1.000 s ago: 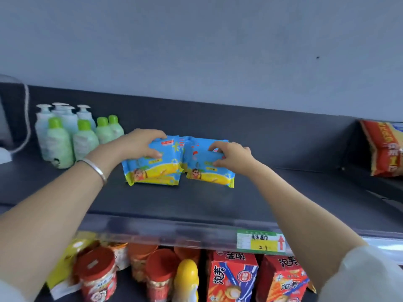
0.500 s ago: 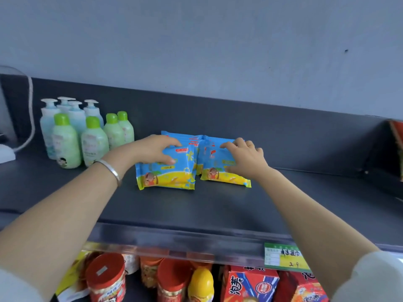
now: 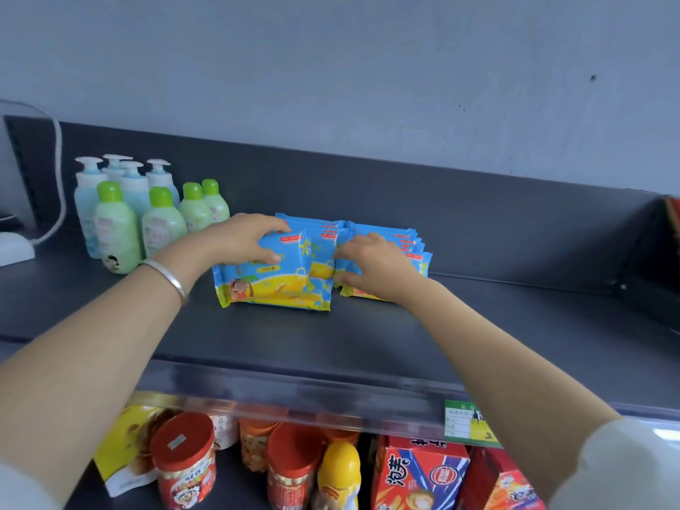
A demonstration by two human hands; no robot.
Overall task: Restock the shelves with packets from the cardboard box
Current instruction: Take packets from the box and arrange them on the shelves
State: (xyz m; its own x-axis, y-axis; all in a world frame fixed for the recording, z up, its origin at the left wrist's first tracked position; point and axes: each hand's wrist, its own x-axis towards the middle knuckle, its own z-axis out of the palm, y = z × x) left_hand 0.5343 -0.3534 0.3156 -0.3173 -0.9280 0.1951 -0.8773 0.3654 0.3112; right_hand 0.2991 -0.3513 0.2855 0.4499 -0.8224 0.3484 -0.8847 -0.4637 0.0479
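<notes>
Two rows of blue and yellow packets stand on the dark top shelf. My left hand grips the top of the left row of packets, thumb in front and fingers behind. My right hand holds the front of the right row of packets, whose red-labelled tops fan out behind it. The two rows touch in the middle. The cardboard box is out of view.
Green-capped and pump bottles stand left of the packets. A white cable hangs at far left. A red snack bag peeks in at the right edge. Below, red-lidded jars, a yellow bottle and red boxes fill the lower shelf.
Both hands have pushed the packets upright and closer together, and several more packet tops now show behind the front ones. The view has shifted a little to the left.
</notes>
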